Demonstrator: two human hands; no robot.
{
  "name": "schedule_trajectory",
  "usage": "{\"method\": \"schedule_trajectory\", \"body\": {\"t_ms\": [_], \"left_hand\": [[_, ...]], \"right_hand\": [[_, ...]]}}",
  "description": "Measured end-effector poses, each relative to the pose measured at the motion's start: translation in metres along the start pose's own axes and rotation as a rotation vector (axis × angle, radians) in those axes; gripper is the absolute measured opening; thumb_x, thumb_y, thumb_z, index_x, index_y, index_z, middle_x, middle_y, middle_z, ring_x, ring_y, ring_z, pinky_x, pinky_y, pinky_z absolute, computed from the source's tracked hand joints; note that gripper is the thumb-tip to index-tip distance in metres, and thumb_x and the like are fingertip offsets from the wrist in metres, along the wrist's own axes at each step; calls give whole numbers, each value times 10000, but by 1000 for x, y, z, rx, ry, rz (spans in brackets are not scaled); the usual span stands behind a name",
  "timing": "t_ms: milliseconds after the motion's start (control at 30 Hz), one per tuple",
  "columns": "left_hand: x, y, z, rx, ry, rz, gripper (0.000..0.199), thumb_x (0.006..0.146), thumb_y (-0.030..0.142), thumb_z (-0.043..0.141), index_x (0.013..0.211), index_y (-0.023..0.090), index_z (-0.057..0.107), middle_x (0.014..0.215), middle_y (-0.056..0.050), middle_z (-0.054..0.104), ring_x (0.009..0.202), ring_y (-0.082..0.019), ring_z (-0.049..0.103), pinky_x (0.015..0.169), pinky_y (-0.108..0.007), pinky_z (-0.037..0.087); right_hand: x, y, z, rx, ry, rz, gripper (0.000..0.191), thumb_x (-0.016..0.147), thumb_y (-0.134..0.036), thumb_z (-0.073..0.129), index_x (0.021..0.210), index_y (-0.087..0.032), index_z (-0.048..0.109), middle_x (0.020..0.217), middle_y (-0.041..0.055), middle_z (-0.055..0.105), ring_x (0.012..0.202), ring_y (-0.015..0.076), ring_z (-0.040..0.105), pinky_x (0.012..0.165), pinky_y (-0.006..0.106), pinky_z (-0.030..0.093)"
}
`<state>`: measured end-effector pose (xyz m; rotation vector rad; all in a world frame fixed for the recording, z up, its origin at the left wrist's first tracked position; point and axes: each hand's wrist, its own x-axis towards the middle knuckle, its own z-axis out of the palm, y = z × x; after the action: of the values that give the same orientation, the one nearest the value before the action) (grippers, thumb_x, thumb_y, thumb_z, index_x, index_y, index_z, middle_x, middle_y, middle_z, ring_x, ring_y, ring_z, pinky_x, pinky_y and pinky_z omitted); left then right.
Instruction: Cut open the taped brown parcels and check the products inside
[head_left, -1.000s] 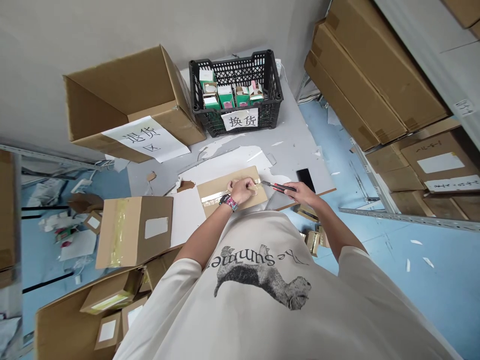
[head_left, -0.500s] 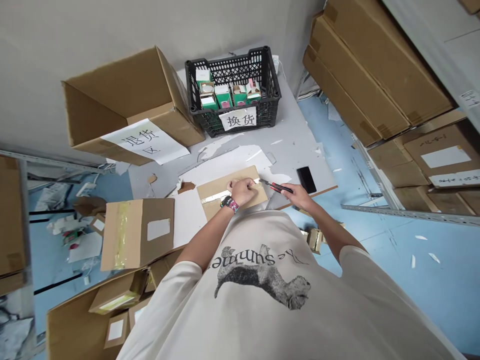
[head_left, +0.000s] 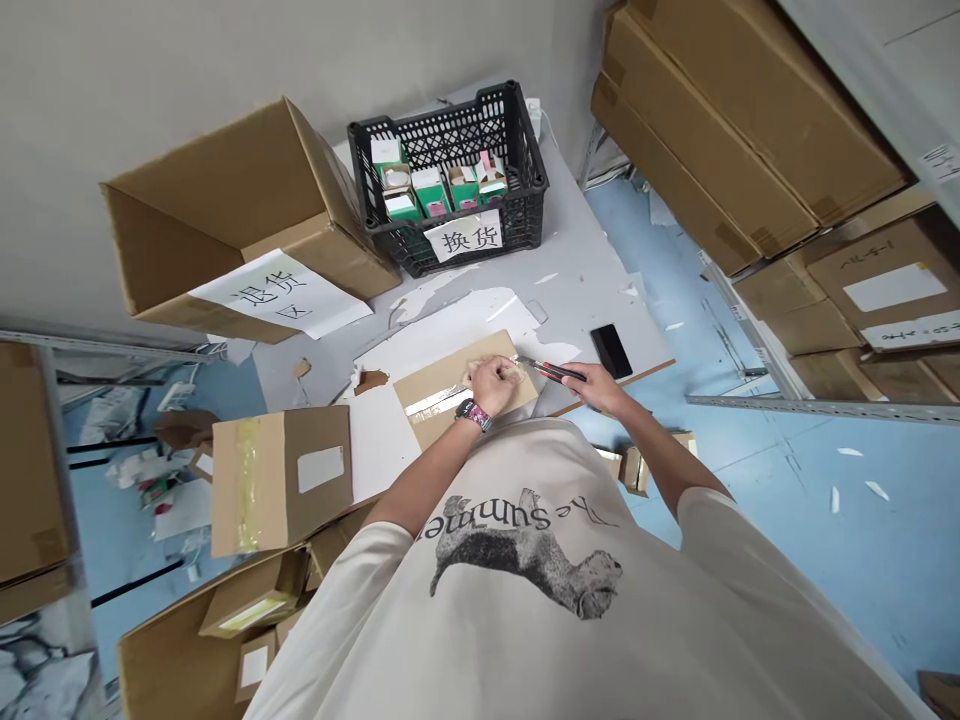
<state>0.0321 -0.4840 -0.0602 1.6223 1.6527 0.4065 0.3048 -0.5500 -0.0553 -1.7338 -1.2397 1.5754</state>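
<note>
Near the front edge of the cluttered table (head_left: 574, 265), a flat cardboard box (head_left: 450, 362) lies at a slant on white sheeting (head_left: 375, 430), a shiny strip of tape (head_left: 435, 403) running along its top. The left hand (head_left: 495, 380) is set down on the box toward its right end, fingers bent inward; whether they pinch anything cannot be told. The right hand (head_left: 596, 385) is closed around the handle of a slim red-and-black cutter (head_left: 553, 371) — its tip points left and reaches the box's right end, by the tape. A dark phone (head_left: 611, 350) lies just beyond the right hand. Farther back stands a black plastic crate (head_left: 517, 215) holding small green-and-white boxes (head_left: 429, 190), and beside it, to the left, a big open carton (head_left: 217, 180) with a paper sign (head_left: 281, 290) over its front. Closer in on the left sits a taped carton (head_left: 281, 480) — upright, with a white label (head_left: 320, 469).
</note>
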Motion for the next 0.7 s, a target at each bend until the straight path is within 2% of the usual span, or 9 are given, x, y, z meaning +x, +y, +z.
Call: {"method": "schedule_trajectory", "body": {"t_ms": [267,467,600,700], "left_hand": [[0,-7,5,-83,-14,-9,115,839,327,865,823,266,769,924,-31,803,1054,-297,686,1084,-494,474],[1,-10,4,-129,17,-11,135,830,315,893,807,265,769,921,-32,831,1077,-319,696,1148,-552,448],[-3,-13,6,-206,33,26,144,805,296,915,797,265,775,888,-49,823,1066,-321,701,1067,-511,511],[-3,-17,7,-246,19,38,153,815,304,895,805,266,748,912,-35,820,995,-279,712,1014,-473,549]], "right_hand": [[-1,-9,-20,-161,-98,-81,420,999,-494,710,1275,-228,882,732,-12,687,591,169,590,580,283,486],[-3,-14,-10,-360,62,-161,409,1020,-369,716,1372,-263,895,954,59,848,794,232,703,765,326,533],[-7,-12,-11,-299,3,-148,426,1021,-378,714,1383,-243,893,933,55,840,790,229,703,775,325,532],[-11,-9,-19,-222,-98,-110,454,1017,-416,704,1382,-221,890,783,17,764,681,200,630,710,314,498]]}}
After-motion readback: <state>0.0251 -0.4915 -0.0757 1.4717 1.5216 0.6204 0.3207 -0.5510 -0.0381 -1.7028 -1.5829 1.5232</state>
